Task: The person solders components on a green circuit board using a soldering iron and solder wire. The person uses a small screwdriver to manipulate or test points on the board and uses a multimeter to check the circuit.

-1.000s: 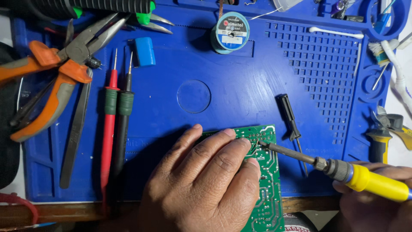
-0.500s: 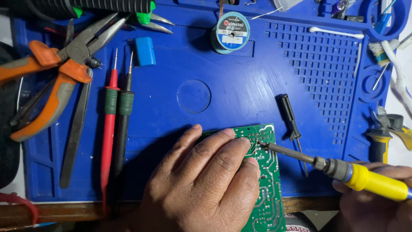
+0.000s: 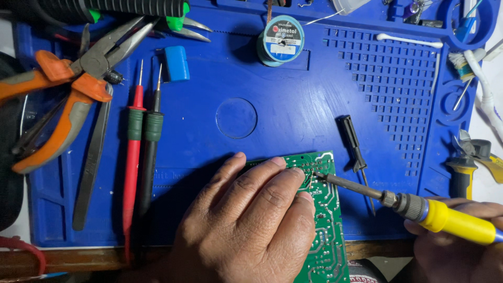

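A green circuit board (image 3: 326, 220) lies at the near edge of the blue work mat (image 3: 293, 110). My left hand (image 3: 246, 225) lies flat on the board, fingers pressing it down and covering its left part. My right hand (image 3: 461, 246) grips the yellow handle of a soldering iron (image 3: 419, 207). The iron's dark tip touches the board near its top edge, right beside my left fingertips.
Orange-handled pliers (image 3: 57, 99), a red probe (image 3: 133, 141) and a black probe (image 3: 152, 136) lie at the left. A solder spool (image 3: 280, 41) and a blue block (image 3: 175, 63) sit at the back. A small black screwdriver (image 3: 353, 144) lies beside the board. Yellow-handled cutters (image 3: 471, 162) rest at the right.
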